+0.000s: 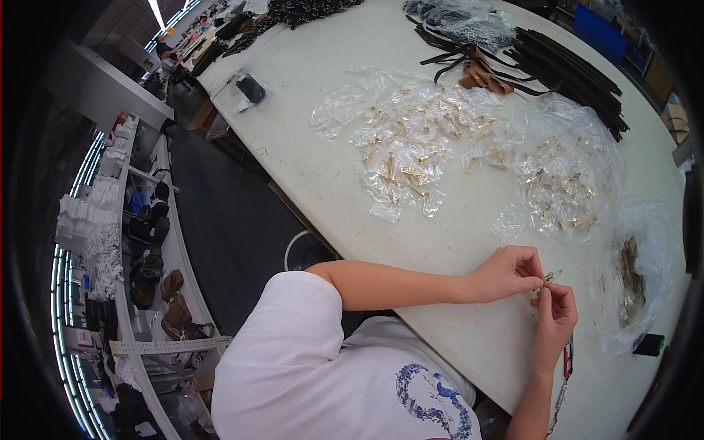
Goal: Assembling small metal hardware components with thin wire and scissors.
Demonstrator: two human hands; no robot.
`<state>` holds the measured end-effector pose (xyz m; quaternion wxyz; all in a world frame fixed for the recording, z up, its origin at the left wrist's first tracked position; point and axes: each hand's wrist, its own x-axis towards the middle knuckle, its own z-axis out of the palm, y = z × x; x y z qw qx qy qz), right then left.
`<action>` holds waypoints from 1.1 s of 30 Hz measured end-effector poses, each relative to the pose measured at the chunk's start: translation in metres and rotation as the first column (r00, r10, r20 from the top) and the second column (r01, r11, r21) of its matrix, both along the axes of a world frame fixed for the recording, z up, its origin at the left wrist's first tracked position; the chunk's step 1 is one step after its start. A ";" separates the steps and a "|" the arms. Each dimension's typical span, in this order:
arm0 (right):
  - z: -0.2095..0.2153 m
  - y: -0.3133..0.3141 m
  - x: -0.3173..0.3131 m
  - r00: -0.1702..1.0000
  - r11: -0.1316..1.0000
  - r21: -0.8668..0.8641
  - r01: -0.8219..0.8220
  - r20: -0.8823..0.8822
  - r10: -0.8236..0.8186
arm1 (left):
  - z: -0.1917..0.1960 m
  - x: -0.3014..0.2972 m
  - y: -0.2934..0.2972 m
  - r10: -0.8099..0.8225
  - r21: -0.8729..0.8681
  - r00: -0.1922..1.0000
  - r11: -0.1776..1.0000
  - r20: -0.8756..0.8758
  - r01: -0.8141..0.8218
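My left hand and my right hand meet above the white table, their fingertips pinched together. Between them is a small metal fitting, its exact kind too small to make out. Just beyond the hands lies a heap of clear plastic bags with small gold-coloured metal pieces. Another spread of small clear bags with gold-coloured metal pieces covers the table farther left. Beside my right forearm lies a slim red and black object, partly hidden by that arm.
A clear bag with brownish contents stands to the right, near a small black object. Dark strips and a brown piece lie at the far right. Shelves line the left; a person is far off.
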<state>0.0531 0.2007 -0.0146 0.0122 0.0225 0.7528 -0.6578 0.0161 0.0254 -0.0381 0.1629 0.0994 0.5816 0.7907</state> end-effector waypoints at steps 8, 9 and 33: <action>0.011 0.004 0.003 0.985 0.912 0.411 -0.005 -0.154 0.075 | 0.016 -0.001 0.000 -0.035 -0.192 0.988 0.981 -0.153 0.005; 0.012 0.008 0.004 0.977 0.882 0.470 0.007 -0.192 0.095 | 0.018 0.001 0.002 -0.056 -0.186 0.989 0.982 -0.138 0.029; 0.007 0.026 -0.012 0.981 0.802 -0.596 -0.052 0.120 0.153 | 0.014 -0.009 0.002 -0.073 -0.140 0.983 0.985 0.167 0.097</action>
